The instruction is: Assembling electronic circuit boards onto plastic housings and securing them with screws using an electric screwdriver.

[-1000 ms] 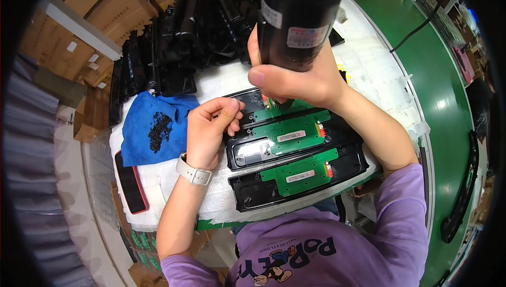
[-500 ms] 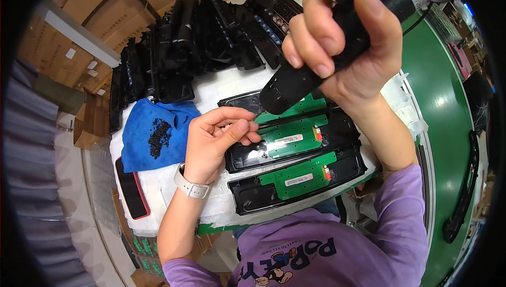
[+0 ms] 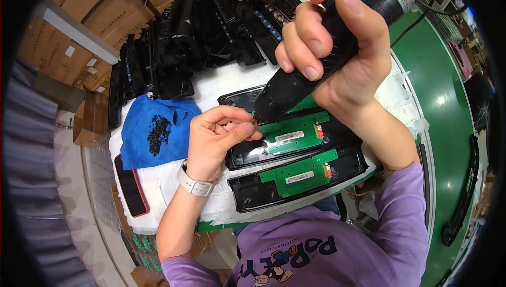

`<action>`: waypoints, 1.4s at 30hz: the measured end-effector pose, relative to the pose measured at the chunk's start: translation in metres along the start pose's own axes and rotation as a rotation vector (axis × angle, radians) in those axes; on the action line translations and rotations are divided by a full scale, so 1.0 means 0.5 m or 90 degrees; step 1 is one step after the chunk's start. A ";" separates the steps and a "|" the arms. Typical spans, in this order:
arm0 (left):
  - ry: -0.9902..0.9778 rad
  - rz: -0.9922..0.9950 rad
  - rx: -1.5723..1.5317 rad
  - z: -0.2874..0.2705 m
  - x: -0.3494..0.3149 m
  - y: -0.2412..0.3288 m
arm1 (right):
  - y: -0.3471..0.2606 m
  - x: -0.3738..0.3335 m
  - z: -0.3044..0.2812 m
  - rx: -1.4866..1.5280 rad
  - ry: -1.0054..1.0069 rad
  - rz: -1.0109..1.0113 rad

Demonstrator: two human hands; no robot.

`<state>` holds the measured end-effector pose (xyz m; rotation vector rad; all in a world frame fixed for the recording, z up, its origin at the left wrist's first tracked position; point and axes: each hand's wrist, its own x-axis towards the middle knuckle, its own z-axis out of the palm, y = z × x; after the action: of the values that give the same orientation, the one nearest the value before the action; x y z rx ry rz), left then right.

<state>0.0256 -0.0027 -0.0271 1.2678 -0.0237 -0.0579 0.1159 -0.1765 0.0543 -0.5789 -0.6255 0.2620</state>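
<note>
My right hand (image 3: pixel 342 49) is wrapped round a black corded electric screwdriver (image 3: pixel 287 93), tilted so its tip points down and left. The tip meets the pinched fingertips of my left hand (image 3: pixel 221 134); whatever sits between them is too small to make out. Both are above a black plastic panel (image 3: pixel 242 155) carrying a green circuit board (image 3: pixel 295 135) with a white label. Nearer to me lies a similar panel (image 3: pixel 253 194) with its own green board (image 3: pixel 298 177). A third panel (image 3: pixel 232 98), farther off, is partly covered by the screwdriver.
A heap of small black screws (image 3: pixel 158 135) lies on a blue cloth (image 3: pixel 134 152) at the left, beside a red-edged phone (image 3: pixel 133 192). Several black plastic housings (image 3: pixel 184 44) stand along the back. Cardboard boxes (image 3: pixel 121 18) are stacked behind. A green surface (image 3: pixel 448 123) extends at right.
The screwdriver and my right hand have shifted slightly left and down, bringing the tip closer against my left fingertips. My left hand stays nearly in place.
</note>
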 end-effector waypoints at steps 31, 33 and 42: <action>0.081 -0.057 0.029 -0.018 0.033 -0.004 | 0.032 -0.015 -0.033 -0.566 -0.363 -0.069; 0.083 -0.057 0.040 -0.016 0.031 -0.005 | 0.028 -0.017 -0.028 -0.614 -0.393 -0.092; 0.064 -0.054 0.035 -0.019 0.019 -0.002 | -0.013 -0.026 -0.023 -0.303 -0.200 0.143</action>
<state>0.0356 0.0057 -0.0313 1.3257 0.1169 -0.0672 0.1131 -0.1919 0.0446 -1.0819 -0.9380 0.4251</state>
